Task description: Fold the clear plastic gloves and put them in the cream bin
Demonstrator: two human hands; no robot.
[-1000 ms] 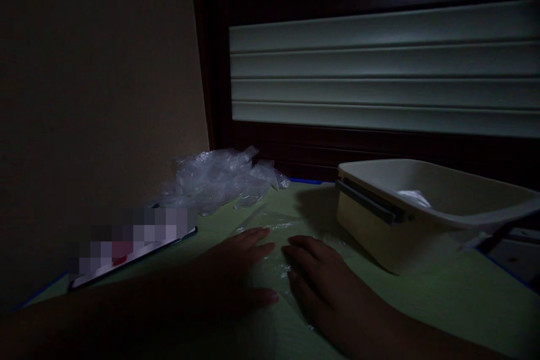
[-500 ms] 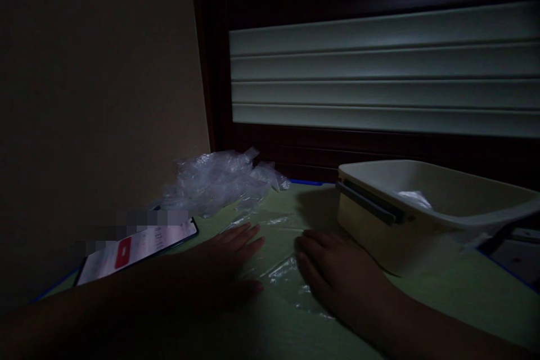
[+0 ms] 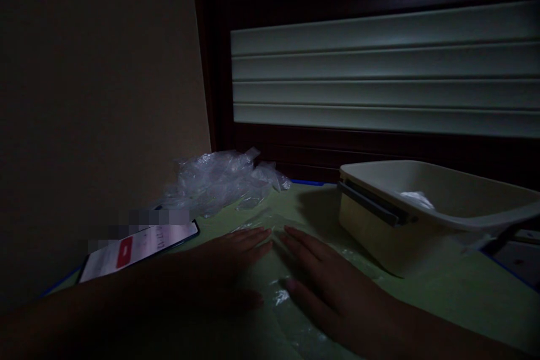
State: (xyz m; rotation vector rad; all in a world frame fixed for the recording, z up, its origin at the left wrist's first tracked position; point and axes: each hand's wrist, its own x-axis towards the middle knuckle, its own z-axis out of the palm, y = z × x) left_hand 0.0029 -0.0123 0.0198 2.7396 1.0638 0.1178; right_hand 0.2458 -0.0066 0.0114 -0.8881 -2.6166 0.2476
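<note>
Left of the tub (image 3: 375, 247), our left hand (image 3: 230, 261) and right hand (image 3: 333, 284) spread open over clear plastic (image 3: 281, 296), best smoothed gently outward

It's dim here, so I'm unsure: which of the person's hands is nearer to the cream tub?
Right. The right hand is to the near left of the cream tub; the left hand is farther left, between the right hand and the phone.

Very dim, with deep shadows
</note>
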